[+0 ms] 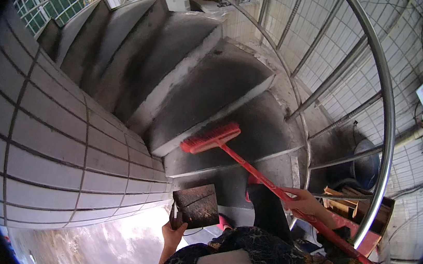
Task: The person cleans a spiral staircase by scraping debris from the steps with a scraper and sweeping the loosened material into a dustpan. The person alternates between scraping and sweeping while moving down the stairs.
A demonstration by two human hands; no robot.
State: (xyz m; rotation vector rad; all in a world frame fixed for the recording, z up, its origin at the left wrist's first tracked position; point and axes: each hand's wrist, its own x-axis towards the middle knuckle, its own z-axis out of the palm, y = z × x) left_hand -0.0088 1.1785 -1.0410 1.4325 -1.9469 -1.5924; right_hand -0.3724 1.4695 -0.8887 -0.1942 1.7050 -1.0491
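Note:
My right hand [306,206] grips the red handle of a broom [255,174]. The broom's red bristle head rests on or just over a dark concrete stair tread [250,136], near the foot of the riser above it; contact is not certain. The far end of the handle passes back under my right arm to the lower right. In my left hand [173,237] is a dark, stained dustpan [197,205], held by its short handle at the left of my body. Its flat face is turned up, with specks and streaks of dirt on it.
Spiral concrete steps [189,55] climb to the upper left. A curved metal railing [386,124] bounds the right side, and a white-tiled wall [50,141] the left. Beyond the railing are a blue barrel [366,165] and a box of wood pieces [363,206].

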